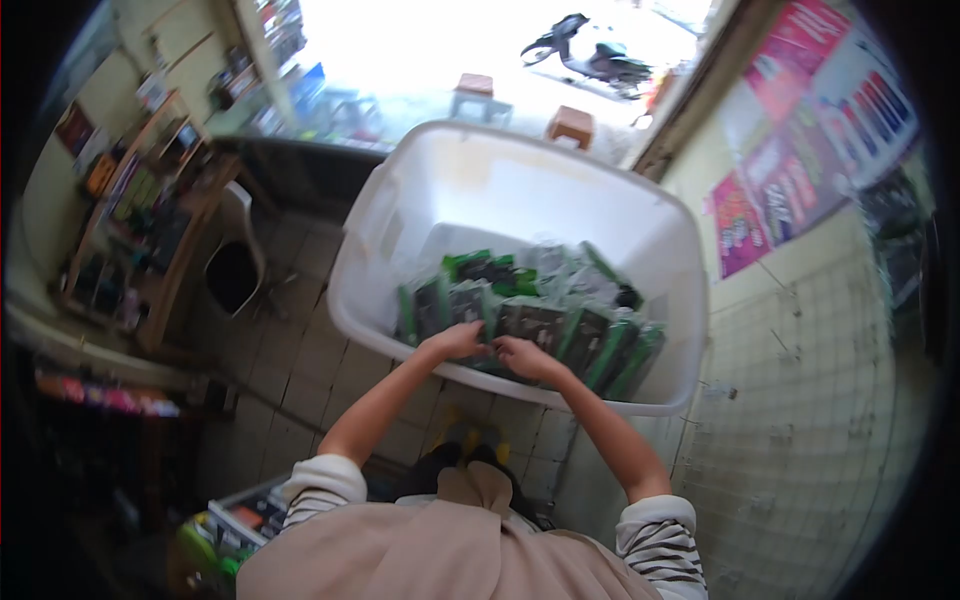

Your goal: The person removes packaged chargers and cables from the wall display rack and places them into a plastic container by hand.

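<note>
In front of me stands a large white plastic tub [420, 160]. Along its near side is a row of dark packets with green edges in clear plastic [530, 320], standing upright. My left hand [460, 341] reaches over the near rim, its fingers curled at the packets left of the middle. Close beside it, my right hand [524, 357] has bent fingers at the top of a packet in the middle. Both hands look closed on the plastic, though their fingertips are partly hidden. More green and black packets [490, 270] lie loosely behind the row.
At the left are an office chair [235, 250] and a cluttered wooden desk [180, 260]. A wire grid [800, 430] and posters [790, 190] cover the right wall. Two stools [571, 126] and a motor scooter [590, 58] stand beyond the tub, toward the bright opening.
</note>
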Tool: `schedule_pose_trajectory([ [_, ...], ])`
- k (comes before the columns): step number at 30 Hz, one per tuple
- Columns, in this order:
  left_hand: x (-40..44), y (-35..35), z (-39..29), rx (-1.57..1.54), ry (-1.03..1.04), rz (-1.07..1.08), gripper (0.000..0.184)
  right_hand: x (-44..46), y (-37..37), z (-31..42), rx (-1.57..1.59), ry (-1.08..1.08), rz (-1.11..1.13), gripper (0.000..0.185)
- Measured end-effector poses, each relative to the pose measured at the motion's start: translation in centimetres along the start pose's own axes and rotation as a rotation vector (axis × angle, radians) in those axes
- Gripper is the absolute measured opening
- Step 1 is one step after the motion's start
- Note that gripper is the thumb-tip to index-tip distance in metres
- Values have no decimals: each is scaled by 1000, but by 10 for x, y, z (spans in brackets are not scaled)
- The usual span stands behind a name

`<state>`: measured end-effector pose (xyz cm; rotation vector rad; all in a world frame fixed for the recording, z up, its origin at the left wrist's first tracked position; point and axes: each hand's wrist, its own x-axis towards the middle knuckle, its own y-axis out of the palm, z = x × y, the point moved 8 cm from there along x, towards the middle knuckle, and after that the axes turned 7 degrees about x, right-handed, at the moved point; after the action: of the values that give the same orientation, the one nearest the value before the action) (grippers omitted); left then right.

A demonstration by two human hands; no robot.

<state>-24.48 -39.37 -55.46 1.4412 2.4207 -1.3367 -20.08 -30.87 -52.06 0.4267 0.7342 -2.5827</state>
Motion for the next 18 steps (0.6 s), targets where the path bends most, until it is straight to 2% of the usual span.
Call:
schedule_pose_trajectory([
  [1,0,-2,-2,21,-9,3,68,-13,-9,5,61,-34,-8,30],
  [3,4,0,-13,-60,32,17,69,-46,-45,31,84,-198,-189,27],
  [5,14,8,-39,-524,92,98,62,-89,-83,44,187,-118,-342,25],
  [9,8,-15,-155,-619,215,221,54,-184,-145,46,152,-123,-578,24],
  [11,8,-28,-226,-641,503,297,51,-237,-168,56,34,-40,-600,24],
  [13,-12,-54,-299,-600,635,341,46,-287,-191,79,-39,-58,-684,24],
  [15,-28,-72,-369,-561,937,409,43,-337,-213,117,-97,-71,-790,24],
  [16,-41,-85,-402,-465,1045,352,41,-361,-221,141,-151,-10,-835,23],
  [18,-72,-117,-464,-348,1225,232,41,-405,-238,180,-292,-69,-951,24],
])
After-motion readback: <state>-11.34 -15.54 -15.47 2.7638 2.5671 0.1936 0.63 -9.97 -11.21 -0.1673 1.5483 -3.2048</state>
